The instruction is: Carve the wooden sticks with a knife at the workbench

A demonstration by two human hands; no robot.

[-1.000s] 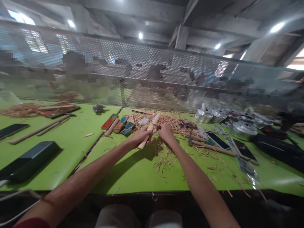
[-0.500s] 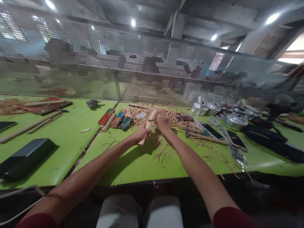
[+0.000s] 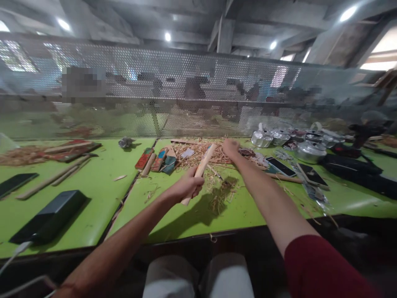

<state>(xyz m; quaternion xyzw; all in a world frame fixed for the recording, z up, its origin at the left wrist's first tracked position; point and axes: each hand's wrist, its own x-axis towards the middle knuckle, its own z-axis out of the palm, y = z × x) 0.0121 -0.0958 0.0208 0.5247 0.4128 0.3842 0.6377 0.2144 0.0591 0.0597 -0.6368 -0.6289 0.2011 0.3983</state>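
Note:
My left hand (image 3: 190, 185) is wrapped round a pale, flat-sided wooden stick (image 3: 205, 160). The stick slants up and away above the green tabletop, its short lower end showing below my fist. To its right, my right hand (image 3: 231, 147) is over the heap of wood shavings (image 3: 198, 150), apart from the stick. Its fingers look curled, and what they hold, if anything, is hidden behind the back of the hand. A slim pointed tool (image 3: 216, 172) shows among loose shavings between my two hands.
Red-and-blue painted blocks (image 3: 144, 159) and a dark sanding sheet (image 3: 169, 164) lie left of the shavings. On the right are a phone (image 3: 281, 166), another phone (image 3: 312, 176) and metal kettles (image 3: 311, 152). A dark box (image 3: 49, 215) sits at left. A perforated screen (image 3: 192, 87) stands behind.
My right hand has moved right and away from the stick, where a thin blade lay across the wood. My left hand keeps the stick, now nearer me and further right in view.

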